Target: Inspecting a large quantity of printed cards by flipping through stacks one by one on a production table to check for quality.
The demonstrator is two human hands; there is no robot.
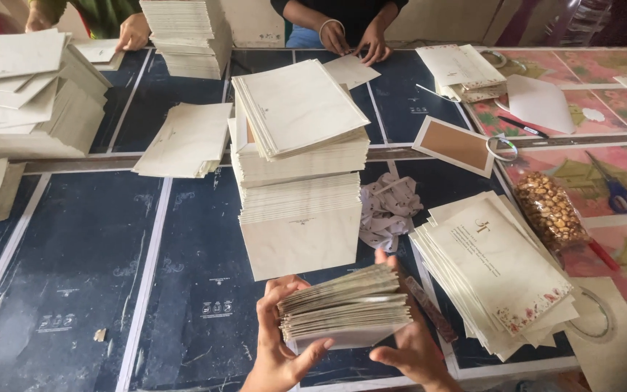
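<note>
Tabletop (pixel 81 276): dark navy printed sheets with white borders; pink floral covering at 3 o'clock.
Centre: tall leaning stack of cream paper envelopes (pixel 299 167).
4 o'clock: fanned pile of cream floral-cornered cards (pixel 498 268).
10 o'clock: cream envelope heaps (pixel 30 94).
3 o'clock: clear bag of brown nuts (pixel 549 210), blue-handled scissors (pixel 618 190).
Beside the centre stack: crumpled white paper strips (pixel 390 210).

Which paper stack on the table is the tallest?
The middle stack, just beyond the hands; it rises well above the flat, fanned pile at right.
</note>
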